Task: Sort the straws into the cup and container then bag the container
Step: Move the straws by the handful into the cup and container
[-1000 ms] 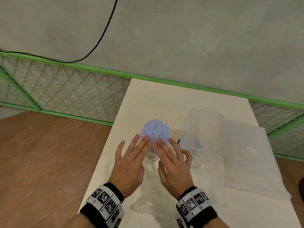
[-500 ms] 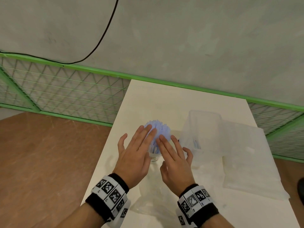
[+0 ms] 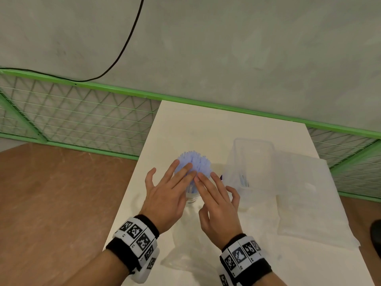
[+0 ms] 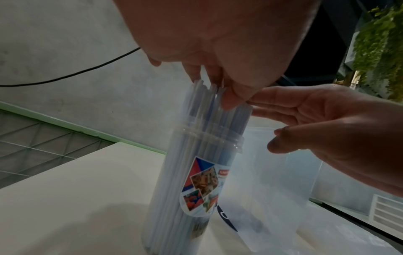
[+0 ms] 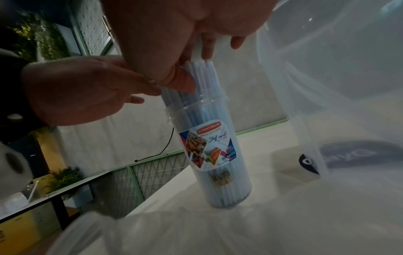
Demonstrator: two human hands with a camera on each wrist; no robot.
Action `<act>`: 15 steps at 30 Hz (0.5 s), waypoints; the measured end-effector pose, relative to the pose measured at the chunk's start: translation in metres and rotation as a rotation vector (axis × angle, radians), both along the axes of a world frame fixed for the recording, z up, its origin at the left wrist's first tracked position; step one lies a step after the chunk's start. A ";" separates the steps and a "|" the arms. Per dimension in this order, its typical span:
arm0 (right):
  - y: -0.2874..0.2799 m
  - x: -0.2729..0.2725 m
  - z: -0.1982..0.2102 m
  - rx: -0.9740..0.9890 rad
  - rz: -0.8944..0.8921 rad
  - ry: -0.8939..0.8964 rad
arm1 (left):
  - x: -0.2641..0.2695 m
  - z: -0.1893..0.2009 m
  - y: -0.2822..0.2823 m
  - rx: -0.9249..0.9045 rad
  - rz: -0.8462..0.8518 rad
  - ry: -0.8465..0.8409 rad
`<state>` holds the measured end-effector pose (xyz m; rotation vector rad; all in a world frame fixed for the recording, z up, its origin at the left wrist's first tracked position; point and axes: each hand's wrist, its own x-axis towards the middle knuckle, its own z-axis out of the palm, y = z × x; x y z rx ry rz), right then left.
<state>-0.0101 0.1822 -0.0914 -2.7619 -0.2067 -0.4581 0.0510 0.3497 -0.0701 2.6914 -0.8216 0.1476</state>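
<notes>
Right hand (image 5: 174, 31): top of frame, fingers straight, fingertips (image 5: 206, 51) touching straw ends.
Straws (image 5: 202, 75): pale blue bundle, upright, directly below fingertips, ends protruding above cup rim.
Cup (image 5: 216, 155): tall clear cylinder, colour label on side, standing on white table (image 5: 257, 186).
Left hand (image 5: 82, 91): left of fingertips, fingers extended, touching right hand beside straw tops.
Container (image 5: 327, 69): clear plastic, right of fingers, blurred.

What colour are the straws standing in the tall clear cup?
The straws are pale lavender-blue, clearest in the head view.
</notes>
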 end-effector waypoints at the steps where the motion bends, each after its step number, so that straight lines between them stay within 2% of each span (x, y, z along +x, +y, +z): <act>1: -0.001 0.001 0.002 0.001 -0.008 -0.007 | 0.000 0.000 0.000 -0.014 0.014 0.006; 15: -0.011 0.001 0.006 -0.048 -0.023 -0.002 | -0.004 -0.003 0.007 0.083 -0.009 0.016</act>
